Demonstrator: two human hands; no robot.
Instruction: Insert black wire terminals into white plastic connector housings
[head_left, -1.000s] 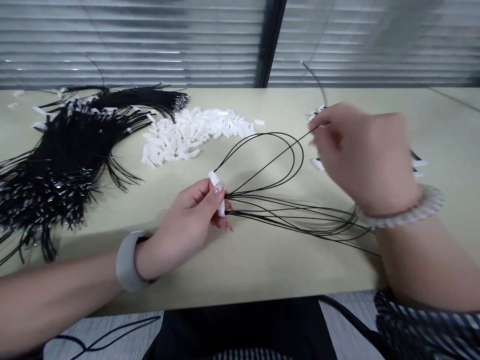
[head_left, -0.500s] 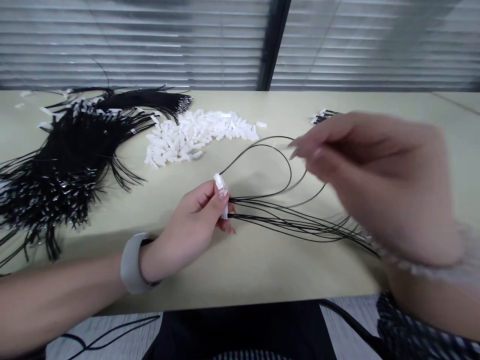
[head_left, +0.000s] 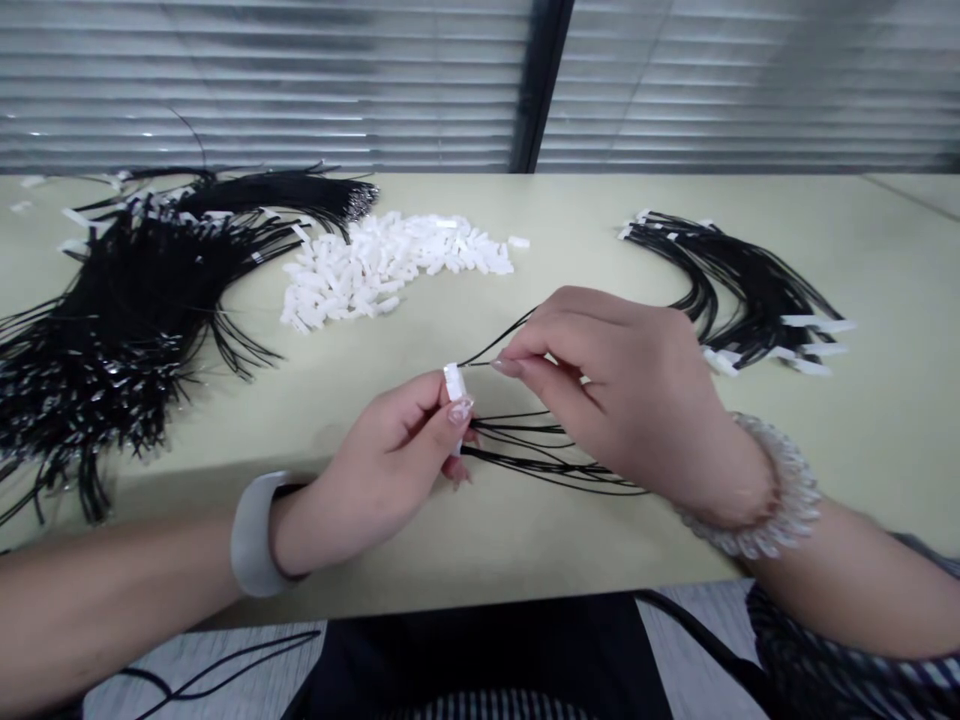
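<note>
My left hand (head_left: 405, 440) is closed, pinching a white plastic connector housing (head_left: 454, 382) upright between thumb and fingers. Several thin black wires (head_left: 525, 462) run from the housing to the right and pass under my other hand. My right hand (head_left: 615, 390) is closed in a pinch on one black wire (head_left: 480, 362), close to the right side of the housing's upper end. Whether that wire's tip sits inside the housing I cannot tell. Another black wire curves from the housing's top to behind my right hand's knuckles.
A heap of loose white connector housings (head_left: 390, 262) lies behind my left hand. Large bundles of black wires (head_left: 142, 310) fill the table's left side. On the right lies a bundle of black wires with white connectors (head_left: 757, 275). Window blinds (head_left: 262, 80) stand behind the table (head_left: 570, 560).
My right hand has come left and down towards the housing, bringing the pinched wire close to it. The wired bundle on the right is now uncovered. My left hand keeps its hold.
</note>
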